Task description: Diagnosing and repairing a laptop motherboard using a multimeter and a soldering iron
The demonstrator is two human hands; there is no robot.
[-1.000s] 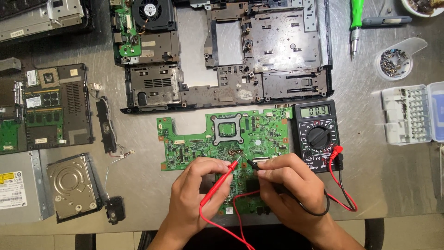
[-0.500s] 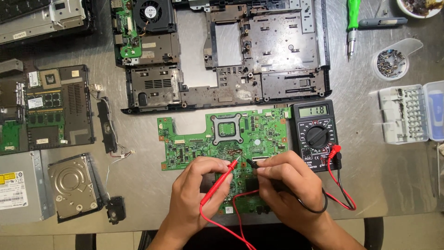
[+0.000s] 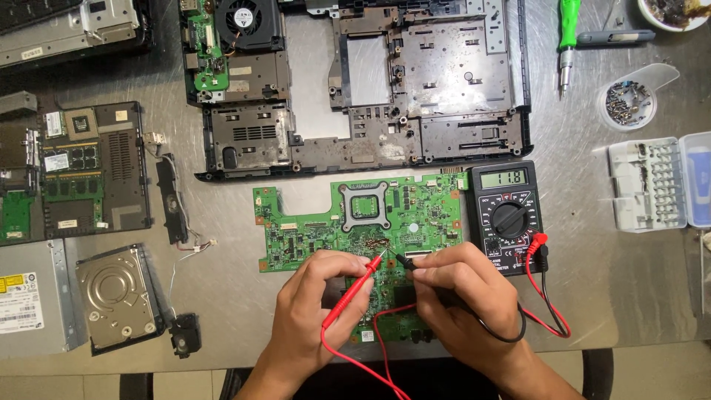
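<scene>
The green motherboard (image 3: 348, 222) lies flat just left of the multimeter (image 3: 507, 216); the left hand (image 3: 315, 307) pinches the red probe (image 3: 355, 290), the right hand (image 3: 463, 296) the black probe (image 3: 407, 261), tips angled onto mid-board contacts, apparently for a reading.

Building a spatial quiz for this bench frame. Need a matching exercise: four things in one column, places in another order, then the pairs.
Things:
1. red test probe
2. black test probe
3. black multimeter with a dial
4. bare silver hard drive

Places:
A. beside the right edge of the green circuit board
B. in the left hand
C. far left on the metal table, apart from the board
D. in the right hand

Pairs: 1-B, 2-D, 3-A, 4-C
</scene>
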